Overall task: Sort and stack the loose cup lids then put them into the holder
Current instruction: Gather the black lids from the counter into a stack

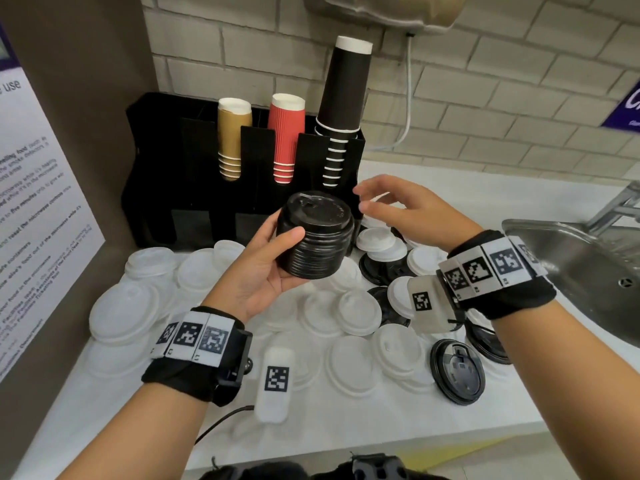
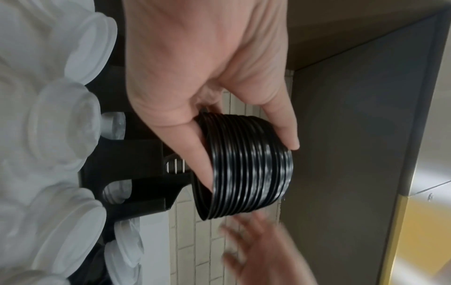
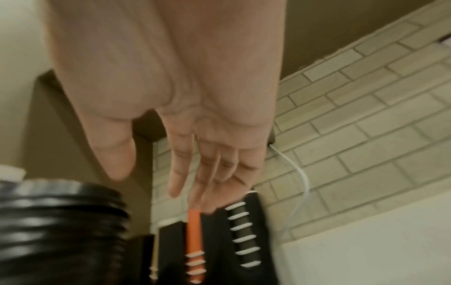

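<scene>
Head view, biggest thing first: the white table (image 1: 433, 420) is littered with loose lids, mostly white lids (image 1: 356, 317) with a few black lids (image 1: 457, 370) toward the right, beside the steel sink (image 1: 571, 265). At the back stands the black holder (image 1: 166, 188), its upper slots carrying 3 sleeves of cups: gold cups (image 1: 232, 140), red cups (image 1: 286, 136) and tall black cups (image 1: 343, 98). Its lower bays sit just behind the lids, likely where the sorted stacks belong.

Above the table and in front of the holder, the left hand (image 1: 263, 268) holds the stack of black lids (image 1: 315, 237), tops tilted up toward the camera. Its grip is a wrap: thumb on the near side, fingers curled behind the ribbed rims, which probably keeps the nested lids from sliding apart. The right hand (image 1: 398, 209) hovers just beside the stack's top, fingers spread and holding nothing, seemingly placed to steady the stack or reach for another lid.
</scene>
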`<state>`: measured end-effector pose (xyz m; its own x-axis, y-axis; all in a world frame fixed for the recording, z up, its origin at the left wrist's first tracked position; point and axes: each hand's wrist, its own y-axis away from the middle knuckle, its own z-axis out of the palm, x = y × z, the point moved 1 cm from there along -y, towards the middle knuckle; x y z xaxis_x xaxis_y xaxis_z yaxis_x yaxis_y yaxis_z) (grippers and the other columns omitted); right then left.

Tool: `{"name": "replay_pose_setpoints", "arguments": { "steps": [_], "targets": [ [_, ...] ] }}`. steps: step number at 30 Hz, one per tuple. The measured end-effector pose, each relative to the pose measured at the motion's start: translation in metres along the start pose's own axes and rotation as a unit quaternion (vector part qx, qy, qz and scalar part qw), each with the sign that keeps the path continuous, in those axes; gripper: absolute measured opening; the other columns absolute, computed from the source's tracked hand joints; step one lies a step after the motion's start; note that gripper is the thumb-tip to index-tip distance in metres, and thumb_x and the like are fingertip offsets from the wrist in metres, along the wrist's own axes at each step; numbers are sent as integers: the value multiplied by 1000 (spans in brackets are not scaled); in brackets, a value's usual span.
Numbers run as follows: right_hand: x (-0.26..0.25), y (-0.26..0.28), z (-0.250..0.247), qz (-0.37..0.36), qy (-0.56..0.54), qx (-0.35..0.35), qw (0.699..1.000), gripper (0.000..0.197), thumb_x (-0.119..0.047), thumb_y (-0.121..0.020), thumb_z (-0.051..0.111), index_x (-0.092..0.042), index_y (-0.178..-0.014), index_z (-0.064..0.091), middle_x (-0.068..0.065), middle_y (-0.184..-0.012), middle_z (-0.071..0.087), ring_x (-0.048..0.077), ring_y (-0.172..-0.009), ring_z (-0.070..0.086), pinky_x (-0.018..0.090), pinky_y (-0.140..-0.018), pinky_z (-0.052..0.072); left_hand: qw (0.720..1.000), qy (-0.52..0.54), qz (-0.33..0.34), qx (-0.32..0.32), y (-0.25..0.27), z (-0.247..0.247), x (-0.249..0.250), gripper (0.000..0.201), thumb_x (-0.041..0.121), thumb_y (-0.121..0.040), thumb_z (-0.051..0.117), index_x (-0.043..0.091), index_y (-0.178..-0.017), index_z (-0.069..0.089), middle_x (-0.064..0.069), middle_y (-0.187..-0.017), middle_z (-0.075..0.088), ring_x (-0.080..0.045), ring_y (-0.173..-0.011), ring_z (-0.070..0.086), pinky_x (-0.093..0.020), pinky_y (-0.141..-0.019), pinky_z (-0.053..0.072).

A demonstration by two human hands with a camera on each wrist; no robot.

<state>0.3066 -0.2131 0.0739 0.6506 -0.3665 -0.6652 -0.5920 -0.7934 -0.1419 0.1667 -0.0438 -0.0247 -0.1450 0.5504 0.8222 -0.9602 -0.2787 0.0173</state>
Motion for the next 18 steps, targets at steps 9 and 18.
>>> {"name": "replay_pose_setpoints", "arguments": {
  "steps": [9,18],
  "targets": [
    [60,40,9,92,244,-257,931,38,-29,-83,73,-21,-117,60,-3,-107,58,15,-96,55,20,-81,44,999,-7,34,18,1,-15,9,65,27,-75,71,29,-137,52,-2,-126,68,-24,-113,67,-38,-74,59],
    [47,59,69,30,469,-307,827,45,-63,-87,50,-24,-99,68,0,-113,51,22,-106,44,39,-91,41,1000,-13,22,-1,1,-3,5,81,37,-61,78,29,-137,51,-2,-126,67,-24,-114,66,-38,-74,59]
  ]
}}
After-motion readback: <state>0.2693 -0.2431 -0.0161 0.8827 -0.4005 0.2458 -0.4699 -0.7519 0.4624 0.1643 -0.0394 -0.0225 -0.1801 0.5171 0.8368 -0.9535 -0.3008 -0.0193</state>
